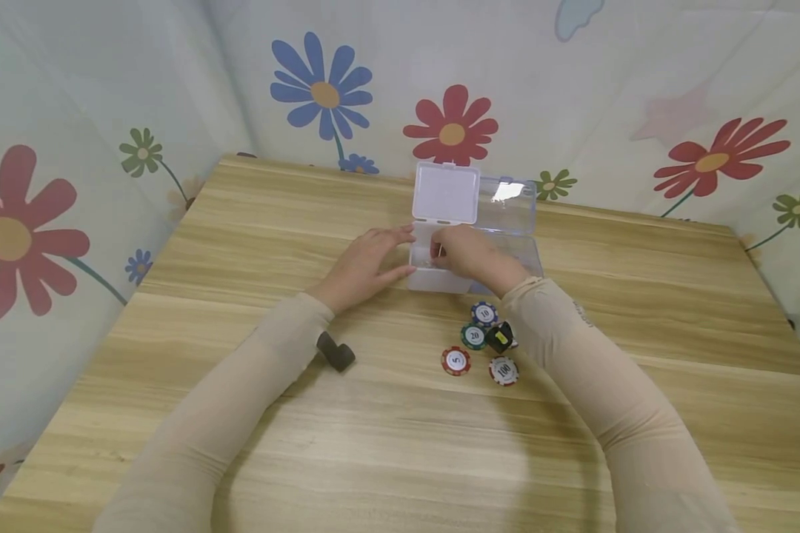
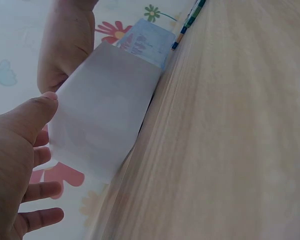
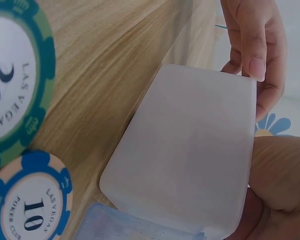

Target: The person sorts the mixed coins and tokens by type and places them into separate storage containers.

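Observation:
A white plastic box (image 1: pixel 438 280) stands with its lid (image 1: pixel 445 194) raised at the back. My left hand (image 1: pixel 365 268) is at its left side, fingers straight; the thumb touches the rim near the front corner, and in the left wrist view the other fingers (image 2: pixel 42 191) are spread. My right hand (image 1: pixel 468 253) reaches down into the box from the right, fingertips bent together and pinching a thin whitish piece. The box walls hide these fingertips in both wrist views. Small bits lie on the box floor.
Right beside the white box is a clear bluish box (image 1: pixel 530 255), its lid (image 1: pixel 507 207) also up. Nearer me lie poker chips: a blue 10 (image 1: pixel 484 314), a green 20 (image 1: pixel 473 336), a red 5 (image 1: pixel 455 361) and a white 100 (image 1: pixel 504 371). A flower-printed curtain (image 1: pixel 387 66) borders the wooden table (image 1: pixel 387 444).

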A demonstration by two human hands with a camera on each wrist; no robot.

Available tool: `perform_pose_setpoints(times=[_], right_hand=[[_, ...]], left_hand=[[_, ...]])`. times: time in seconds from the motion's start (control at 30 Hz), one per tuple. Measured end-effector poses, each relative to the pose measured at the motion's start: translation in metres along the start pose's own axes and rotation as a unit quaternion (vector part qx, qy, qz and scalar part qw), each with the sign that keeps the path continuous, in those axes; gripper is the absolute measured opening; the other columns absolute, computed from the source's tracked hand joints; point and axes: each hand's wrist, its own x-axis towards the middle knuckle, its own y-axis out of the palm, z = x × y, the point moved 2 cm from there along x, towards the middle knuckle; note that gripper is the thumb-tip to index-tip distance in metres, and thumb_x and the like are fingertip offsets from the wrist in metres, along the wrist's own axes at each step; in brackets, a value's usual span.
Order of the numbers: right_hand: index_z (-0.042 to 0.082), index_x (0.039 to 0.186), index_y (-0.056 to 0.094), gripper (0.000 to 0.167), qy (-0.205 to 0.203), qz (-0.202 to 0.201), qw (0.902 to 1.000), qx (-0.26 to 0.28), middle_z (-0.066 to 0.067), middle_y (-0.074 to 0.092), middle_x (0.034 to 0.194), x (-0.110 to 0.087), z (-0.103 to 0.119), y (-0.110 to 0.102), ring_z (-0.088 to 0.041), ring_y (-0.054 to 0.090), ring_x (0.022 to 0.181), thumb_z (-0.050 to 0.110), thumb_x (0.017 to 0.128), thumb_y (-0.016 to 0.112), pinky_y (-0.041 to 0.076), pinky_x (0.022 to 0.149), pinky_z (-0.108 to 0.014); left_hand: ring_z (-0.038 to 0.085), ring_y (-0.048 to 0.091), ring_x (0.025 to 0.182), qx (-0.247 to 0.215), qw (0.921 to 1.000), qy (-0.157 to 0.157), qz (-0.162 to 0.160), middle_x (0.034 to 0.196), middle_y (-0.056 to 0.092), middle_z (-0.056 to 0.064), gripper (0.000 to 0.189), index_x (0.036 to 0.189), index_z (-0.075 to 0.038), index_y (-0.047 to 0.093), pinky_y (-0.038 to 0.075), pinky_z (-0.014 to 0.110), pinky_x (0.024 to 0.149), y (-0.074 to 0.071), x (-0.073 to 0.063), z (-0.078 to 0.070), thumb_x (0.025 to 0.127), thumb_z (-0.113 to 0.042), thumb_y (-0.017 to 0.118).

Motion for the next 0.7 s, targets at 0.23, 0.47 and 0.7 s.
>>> perform_pose_setpoints(times=[0.23,0.47,0.7], right_hand=[[0.004,0.098,0.066,0.017,-0.009,-0.011,0.9998,0.011,-0.013,0.071,0.100,-0.005,0.001,-0.003,-0.026,0.064,0.089,0.019,0.094,0.061,0.052,0.082,-0.038],[0.006,0.096,0.067,0.018,-0.021,-0.040,0.9987,0.022,-0.011,0.071,0.095,-0.010,0.000,-0.005,-0.023,0.063,0.084,0.023,0.094,0.061,0.052,0.078,-0.036],[0.006,0.099,0.068,0.020,-0.030,-0.061,0.9958,0.060,-0.009,0.071,0.095,-0.022,0.001,-0.003,-0.022,0.063,0.085,0.023,0.094,0.060,0.053,0.080,-0.035]], left_hand=[[0.027,0.044,0.135,0.003,1.0000,-0.003,0.001,0.152,0.042,0.005,0.052,0.137,-0.010,0.050,0.032,0.043,0.115,0.000,0.000,0.000,0.094,-0.037,0.060],[0.027,0.043,0.135,0.001,1.0000,-0.002,-0.005,0.152,0.041,0.004,0.052,0.137,-0.010,0.050,0.032,0.043,0.116,0.000,0.001,-0.003,0.093,-0.038,0.060],[0.030,0.045,0.133,0.017,0.9999,-0.003,0.000,0.151,0.043,0.005,0.052,0.135,-0.009,0.052,0.033,0.045,0.114,-0.004,0.001,-0.006,0.093,-0.038,0.061]])
